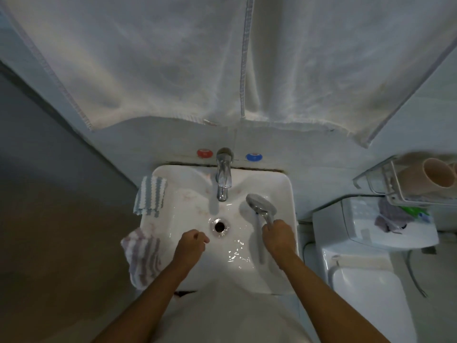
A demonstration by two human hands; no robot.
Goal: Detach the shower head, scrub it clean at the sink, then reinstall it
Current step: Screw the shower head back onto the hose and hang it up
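Two hands work apart over the white ceramic sink (284, 194): the right hand (278, 235) grips the chrome shower head (261, 206), while the empty, loosely curled left hand (191, 245) should fetch the striped cloth (142, 256) to scrub.

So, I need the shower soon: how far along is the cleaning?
Done: the shower head is off its mount and held over the sink by the right hand. In hand: the washing stage; the basin is wet, but the tap shows no stream and the left hand holds nothing. Left: any remaining scrubbing or rinsing, then reinstalling it.
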